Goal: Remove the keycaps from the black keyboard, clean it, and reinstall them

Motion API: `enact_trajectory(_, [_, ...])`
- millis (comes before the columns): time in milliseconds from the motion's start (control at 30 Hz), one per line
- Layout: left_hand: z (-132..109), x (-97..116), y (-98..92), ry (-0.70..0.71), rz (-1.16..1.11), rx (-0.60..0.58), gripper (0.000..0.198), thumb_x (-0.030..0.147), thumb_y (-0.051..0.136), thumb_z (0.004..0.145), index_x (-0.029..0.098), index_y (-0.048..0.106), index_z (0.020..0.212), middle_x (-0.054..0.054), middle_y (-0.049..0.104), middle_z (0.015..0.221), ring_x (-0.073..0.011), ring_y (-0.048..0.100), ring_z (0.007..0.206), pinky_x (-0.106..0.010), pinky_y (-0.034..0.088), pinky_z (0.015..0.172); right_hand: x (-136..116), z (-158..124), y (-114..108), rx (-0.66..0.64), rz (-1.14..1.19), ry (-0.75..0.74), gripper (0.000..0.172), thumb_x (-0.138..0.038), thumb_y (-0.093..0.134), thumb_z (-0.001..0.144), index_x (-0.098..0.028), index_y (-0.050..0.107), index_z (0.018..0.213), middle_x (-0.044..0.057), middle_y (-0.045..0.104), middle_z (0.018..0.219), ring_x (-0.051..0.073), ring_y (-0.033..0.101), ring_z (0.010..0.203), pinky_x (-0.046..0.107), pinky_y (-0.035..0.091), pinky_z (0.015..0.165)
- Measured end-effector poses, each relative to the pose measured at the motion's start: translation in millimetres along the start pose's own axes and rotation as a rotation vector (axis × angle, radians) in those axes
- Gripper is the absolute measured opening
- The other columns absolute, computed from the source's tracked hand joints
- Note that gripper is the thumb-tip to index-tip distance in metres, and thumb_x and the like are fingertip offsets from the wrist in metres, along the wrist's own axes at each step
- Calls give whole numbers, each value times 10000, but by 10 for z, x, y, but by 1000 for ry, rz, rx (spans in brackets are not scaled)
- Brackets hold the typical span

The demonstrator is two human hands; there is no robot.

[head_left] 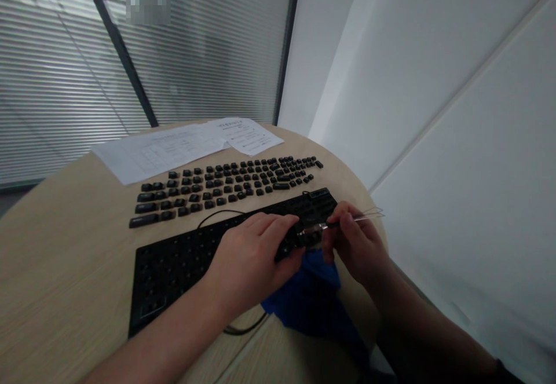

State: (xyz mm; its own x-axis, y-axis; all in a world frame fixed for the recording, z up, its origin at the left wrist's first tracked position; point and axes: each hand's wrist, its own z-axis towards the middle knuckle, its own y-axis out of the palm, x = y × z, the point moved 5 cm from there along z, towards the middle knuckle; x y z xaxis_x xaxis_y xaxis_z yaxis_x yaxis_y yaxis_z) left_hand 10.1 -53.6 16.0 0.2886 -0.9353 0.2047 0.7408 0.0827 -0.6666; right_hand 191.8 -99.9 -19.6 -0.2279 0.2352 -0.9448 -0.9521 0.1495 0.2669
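A black keyboard (174, 268) with many keycaps off its board lies slantwise on the table in front of me. My left hand (254, 251) is closed over its right part, fingers on top and thumb at the near edge. My right hand (354, 239) pinches a keycap puller (333, 223), its wire loops pointing right and its metal end touching or just above the keyboard near my left fingertips. The exact contact there is too small to make out. Behind the keyboard, loose black keycaps (217, 184) sit in rows on the wood.
The round wooden table (65, 262) ends near a white wall (434, 112) on the right. Printed papers (174, 143) lie at the back. A blue cloth (313, 297) is under my hands by the near edge. A black cable (245, 329) runs beside it.
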Motion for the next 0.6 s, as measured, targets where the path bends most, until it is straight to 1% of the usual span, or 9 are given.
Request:
enact_trajectory(133, [-2,12,9,31,39,10,289,261,655,911,113,681,1158,-118,775,975,-259,752,874,-376,644,740,34,-29,-42,21,-37,42,427,-614,718,887,-231,540,825,-74,576,495,108,530,375,190,415,377])
enact_trajectory(233, [-4,14,11,37,69,21,285,261,651,914,111,679,1154,-120,771,970,-260,751,878,-369,639,737,66,-31,-86,24,-47,87,402,-577,725,882,-224,550,803,-78,548,482,101,506,369,188,387,379])
enact_trajectory(367, [3,41,6,95,107,36,250,256,620,951,104,661,1145,-115,771,954,-248,744,853,-346,623,718,64,-21,-111,20,-7,119,333,-485,741,862,-216,563,778,-74,549,503,94,492,386,186,393,386])
enact_trajectory(500, [8,21,11,126,136,31,235,278,607,980,107,640,1138,-115,763,960,-246,730,832,-346,601,693,71,-8,-69,-2,62,185,299,-442,733,839,-221,546,766,-78,533,515,98,495,395,187,401,378])
enact_trajectory(600, [4,9,31,183,134,-12,183,299,567,1024,131,636,1045,-67,729,832,-210,691,712,-312,549,604,101,2,-51,-2,81,222,283,-434,717,837,-224,538,772,-79,522,526,106,505,398,198,408,382])
